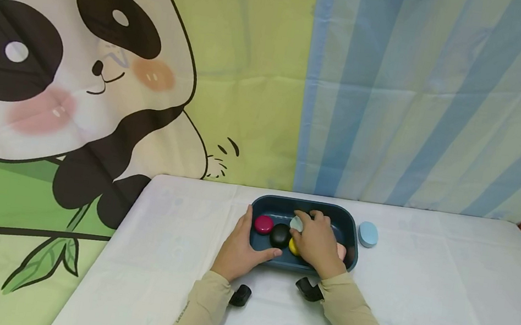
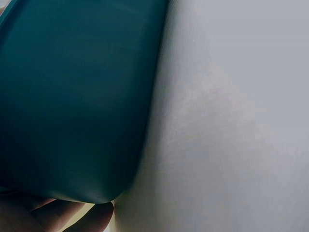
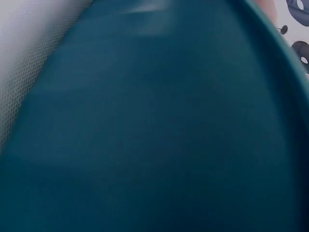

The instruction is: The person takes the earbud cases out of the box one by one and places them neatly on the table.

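A dark blue rectangular tray with rounded corners stands on the table and fills much of both wrist views. My left hand grips its left front corner, fingers along the left end wall and thumb over the front rim. Fingertips of that hand show against the end wall in the left wrist view. My right hand reaches into the tray and pinches a pale whitish-blue round piece between thumb and fingers. In the tray also lie a crimson round piece, a black one, a partly hidden yellow one and a peach one.
A light blue oval piece lies on the white-covered table, just right of the tray. Behind the table hangs a printed cloth with a panda and blue stripes. Black wrist-worn devices sit under both wrists.
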Action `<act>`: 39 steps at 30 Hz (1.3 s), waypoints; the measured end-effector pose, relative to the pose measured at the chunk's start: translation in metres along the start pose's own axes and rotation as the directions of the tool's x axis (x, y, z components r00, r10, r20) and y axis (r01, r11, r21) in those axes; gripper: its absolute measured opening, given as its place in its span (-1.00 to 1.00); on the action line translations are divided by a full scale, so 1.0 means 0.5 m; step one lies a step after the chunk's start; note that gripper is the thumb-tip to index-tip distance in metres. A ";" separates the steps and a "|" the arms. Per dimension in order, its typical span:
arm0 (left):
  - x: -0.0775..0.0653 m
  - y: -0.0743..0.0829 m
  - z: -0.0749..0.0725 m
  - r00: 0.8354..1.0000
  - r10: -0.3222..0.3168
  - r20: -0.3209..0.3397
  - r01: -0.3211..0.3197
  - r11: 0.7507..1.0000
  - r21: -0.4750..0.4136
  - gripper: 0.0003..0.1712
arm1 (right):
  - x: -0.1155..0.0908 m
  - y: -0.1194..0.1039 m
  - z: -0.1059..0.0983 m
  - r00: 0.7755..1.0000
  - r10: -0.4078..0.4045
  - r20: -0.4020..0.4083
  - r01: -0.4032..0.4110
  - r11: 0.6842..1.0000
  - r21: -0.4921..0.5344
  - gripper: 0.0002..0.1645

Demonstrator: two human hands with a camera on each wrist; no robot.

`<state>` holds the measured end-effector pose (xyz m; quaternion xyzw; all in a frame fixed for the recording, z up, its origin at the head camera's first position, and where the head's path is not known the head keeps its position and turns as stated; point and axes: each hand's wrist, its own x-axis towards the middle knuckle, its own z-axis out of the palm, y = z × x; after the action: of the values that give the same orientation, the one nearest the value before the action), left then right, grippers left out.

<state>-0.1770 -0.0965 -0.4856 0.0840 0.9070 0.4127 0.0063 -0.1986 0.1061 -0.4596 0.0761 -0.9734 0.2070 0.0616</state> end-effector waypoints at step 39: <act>-0.001 0.000 0.000 1.000 0.020 -0.006 -0.020 1.000 -0.015 0.45 | -0.013 -0.008 -0.022 0.997 0.024 -0.079 -0.015 0.994 0.113 -0.53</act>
<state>-0.1763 -0.0966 -0.4858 0.0918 0.9029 0.4199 0.0000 -0.1907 0.1079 -0.4489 0.0614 -0.9578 0.2647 0.0941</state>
